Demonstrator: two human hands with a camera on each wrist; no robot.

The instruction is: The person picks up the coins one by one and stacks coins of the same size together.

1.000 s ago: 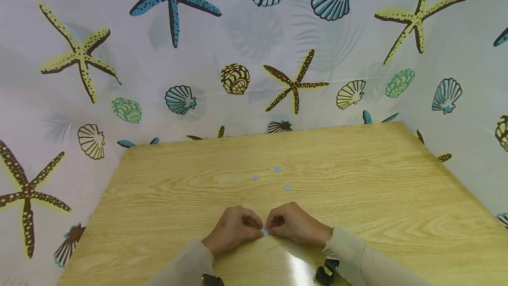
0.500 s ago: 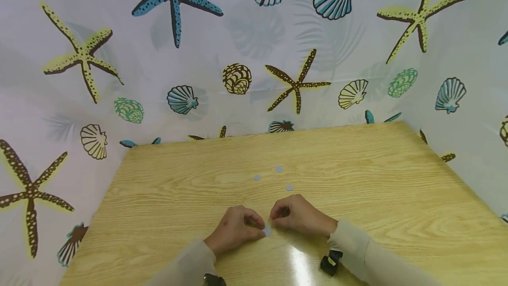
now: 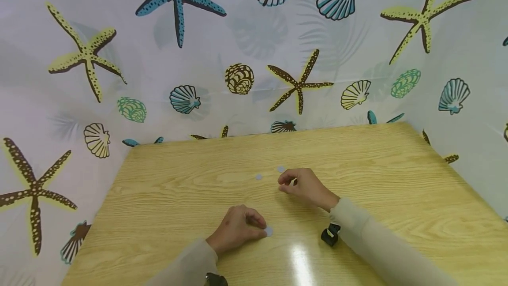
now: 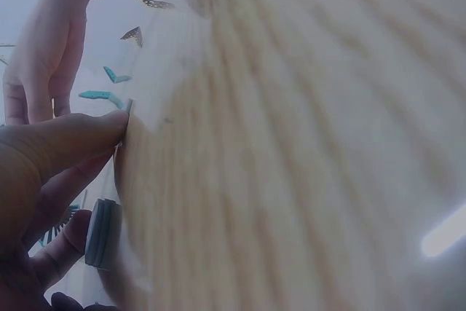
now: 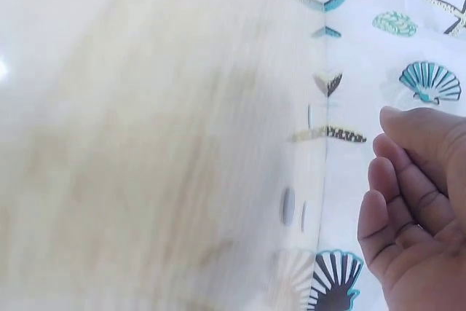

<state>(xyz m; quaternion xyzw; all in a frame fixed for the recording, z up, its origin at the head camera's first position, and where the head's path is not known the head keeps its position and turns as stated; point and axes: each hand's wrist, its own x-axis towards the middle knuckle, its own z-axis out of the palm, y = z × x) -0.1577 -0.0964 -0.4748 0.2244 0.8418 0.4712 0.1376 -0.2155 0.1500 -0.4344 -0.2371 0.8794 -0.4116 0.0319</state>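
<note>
Four small white discs lie on the wooden tabletop (image 3: 166,197), counted across the views. One, the near disc (image 3: 269,231), sits at the fingertips of the left hand (image 3: 238,228), whose thumb and forefinger pinch its left edge. The other three form a loose group farther off, by the right hand (image 3: 306,187): a left disc (image 3: 259,177), a far disc (image 3: 281,169) just beyond the curled forefinger, and a third disc (image 5: 288,205), which the right wrist view shows but the hand hides from the head view. The right hand hangs above the tabletop with its fingers loosely bent and nothing in its grasp.

In the left wrist view a grey layered piece (image 4: 102,234) touches another finger of the left hand; whether it is a stack of discs, I cannot tell. Both hands come from pale sleeves (image 3: 390,244), and a patterned cloth (image 3: 214,25) of starfish and shells stands behind the tabletop.
</note>
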